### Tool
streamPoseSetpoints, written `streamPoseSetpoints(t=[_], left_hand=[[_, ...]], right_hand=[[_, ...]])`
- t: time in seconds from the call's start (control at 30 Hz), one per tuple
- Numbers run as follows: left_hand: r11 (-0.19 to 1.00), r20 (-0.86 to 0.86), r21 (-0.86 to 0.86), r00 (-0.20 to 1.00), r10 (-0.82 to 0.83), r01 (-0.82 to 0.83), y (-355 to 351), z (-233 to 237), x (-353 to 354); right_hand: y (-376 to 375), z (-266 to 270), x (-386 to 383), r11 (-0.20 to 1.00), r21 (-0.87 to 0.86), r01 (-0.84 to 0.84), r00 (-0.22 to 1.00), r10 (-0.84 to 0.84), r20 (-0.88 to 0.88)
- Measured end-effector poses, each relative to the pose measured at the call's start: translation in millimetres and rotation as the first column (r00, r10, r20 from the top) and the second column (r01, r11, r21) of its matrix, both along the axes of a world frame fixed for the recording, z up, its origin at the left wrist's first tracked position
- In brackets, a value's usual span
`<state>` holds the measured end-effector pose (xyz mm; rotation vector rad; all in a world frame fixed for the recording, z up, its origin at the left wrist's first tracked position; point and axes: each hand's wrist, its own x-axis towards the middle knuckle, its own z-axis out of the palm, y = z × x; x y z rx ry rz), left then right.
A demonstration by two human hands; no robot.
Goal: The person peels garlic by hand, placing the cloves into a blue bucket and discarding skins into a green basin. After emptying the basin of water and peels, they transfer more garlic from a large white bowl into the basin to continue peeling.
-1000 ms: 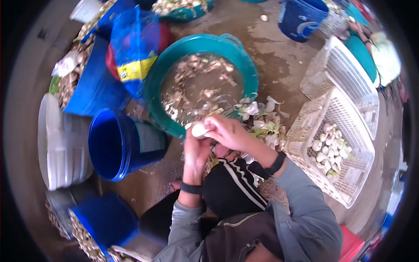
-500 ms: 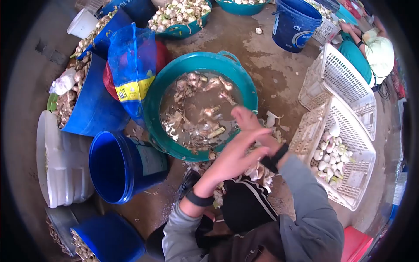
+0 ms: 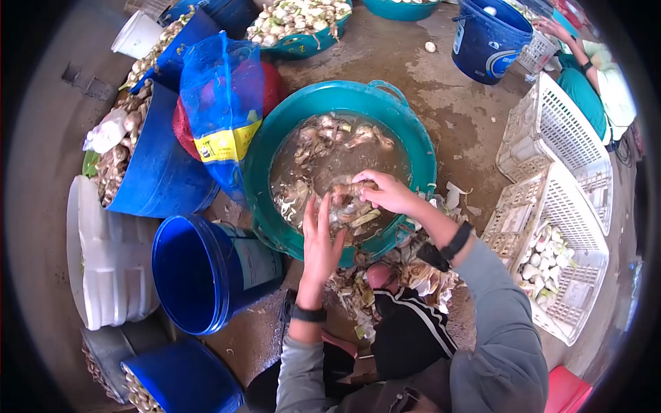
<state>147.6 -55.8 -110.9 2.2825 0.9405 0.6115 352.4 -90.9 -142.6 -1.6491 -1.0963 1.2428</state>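
A green basin [image 3: 413, 138] of murky water with garlic bulbs [image 3: 337, 131] and loose skins in it stands in front of me. Over its near right part, my right hand [image 3: 387, 193] has its fingers closed around a garlic bulb [image 3: 368, 184], partly hidden by the fingers. To its left, my left hand [image 3: 321, 237] is over the near rim with its fingers spread and nothing in them. Peeled skins [image 3: 434, 268] lie on the floor against the basin's near side.
A blue bucket [image 3: 184, 272] and a blue net bag [image 3: 220, 103] stand left. White crates [image 3: 575, 275], one holding white garlic, are at right. Another blue bucket [image 3: 485, 45] stands at the back, near another person [image 3: 592, 89].
My hands, crossed close together before, have moved apart. My left hand went left with fingers spread; my right hand now grips a bulb. The view has shifted slightly.
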Motion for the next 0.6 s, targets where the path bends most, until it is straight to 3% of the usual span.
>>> streamPoseSetpoints(t=[0.03,0.07,0.1,0.17,0.23,0.27,0.3,0.37,0.4,0.47,0.6], left_hand=[[0.995,0.039,0.096,0.999,-0.025,0.021,1.1,4.6,3.3],[0.996,0.116,-0.007,0.989,-0.092,0.094,4.1,1.6,2.0],[0.984,0.18,-0.056,0.971,-0.155,0.168,3.3,5.6,1.7],[0.883,0.377,-0.433,0.926,-0.007,0.183,-11.6,-3.5,-0.3],[0.941,0.379,-0.322,0.925,0.031,0.1,-29.2,1.6,-1.2],[0.986,0.283,-0.168,0.958,0.037,0.012,-37.0,7.8,-4.8],[0.985,0.213,-0.159,0.971,0.105,-0.072,-47.4,21.6,-6.3],[0.986,0.141,0.078,0.981,0.137,-0.149,-57.5,20.5,-11.5],[0.985,0.141,0.084,0.98,0.137,-0.15,-61.9,21.2,-13.7],[0.928,0.104,0.322,0.981,0.164,-0.189,-68.0,24.4,-15.2],[0.93,0.156,0.295,0.972,0.177,-0.217,-79.3,34.2,-13.9]], right_hand=[[-9.0,8.9,-6.5,1.0,0.0,-0.009,1.0,0.009,0.003],[-17.2,16.3,-10.9,0.994,0.111,0.001,0.955,0.032,-0.296],[-24.8,22.4,-16.3,0.976,0.213,0.046,0.822,0.084,-0.563],[-37.5,37.3,-38.8,0.983,0.15,0.105,0.913,-0.036,-0.406],[-33.2,11.7,-62.3,0.881,0.445,0.161,0.978,-0.08,-0.194],[-39.9,8.6,-65.6,0.91,0.386,0.152,0.979,-0.086,-0.182],[-44.8,16.2,-69.0,0.927,0.356,0.116,0.99,-0.079,-0.115],[-50.0,20.6,-76.3,0.935,0.333,0.125,0.973,-0.049,-0.227],[-52.1,21.4,-81.7,0.932,0.339,0.124,0.973,-0.046,-0.228],[-52.0,21.7,-92.5,0.935,0.288,0.207,0.889,-0.057,-0.454],[-62.4,54.2,-94.6,0.939,0.217,0.265,0.887,-0.15,-0.437]])
